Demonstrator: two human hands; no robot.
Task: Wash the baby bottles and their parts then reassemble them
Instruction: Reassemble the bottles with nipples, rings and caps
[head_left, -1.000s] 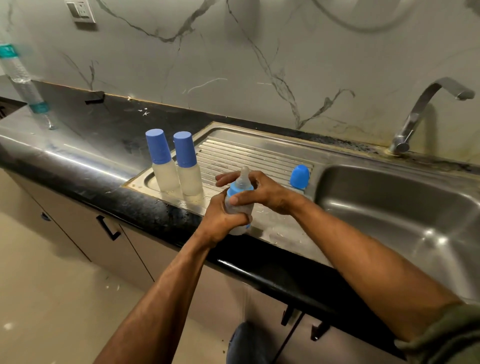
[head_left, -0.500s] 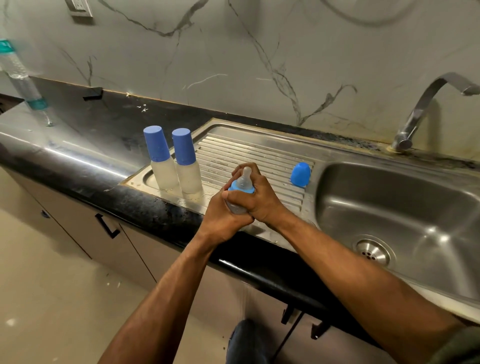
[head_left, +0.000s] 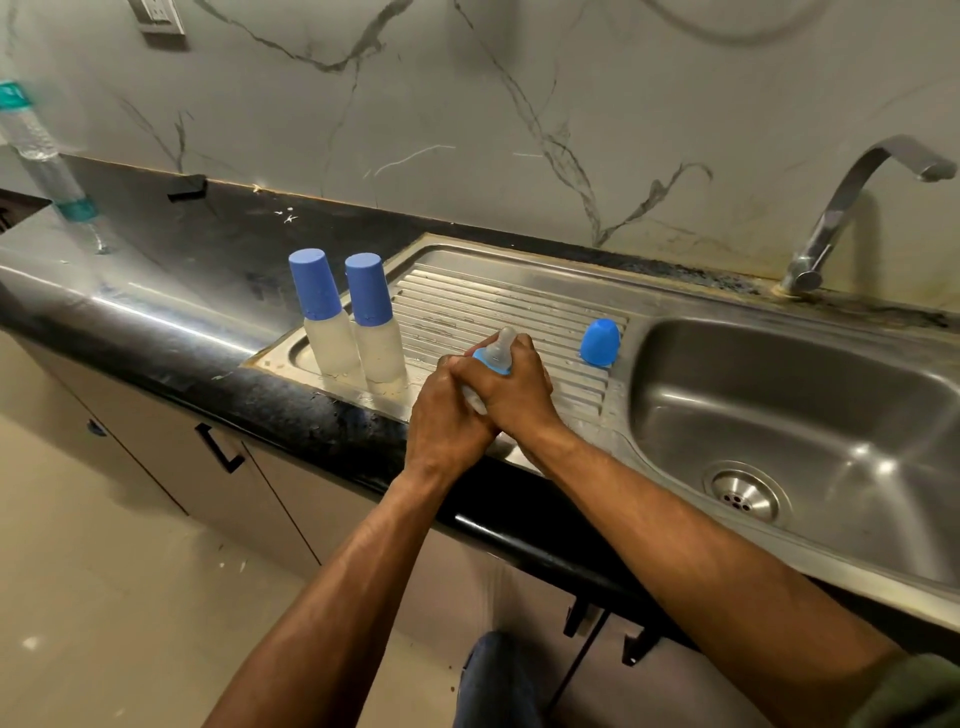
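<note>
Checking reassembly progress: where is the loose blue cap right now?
In the head view the loose blue cap stands alone on the ribbed drainboard, right beside the sink basin and right of the hands holding the bottle.

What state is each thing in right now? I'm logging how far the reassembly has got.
Two capped bottles: upright on the drainboard, blue caps on.
Third bottle: gripped by both hands, teat and blue ring on, no cap.
Loose blue cap: standing on the drainboard, off any bottle.
Left hand: grips the bottle body.
Right hand: grips around the ring.
Tap: no water running.
</note>
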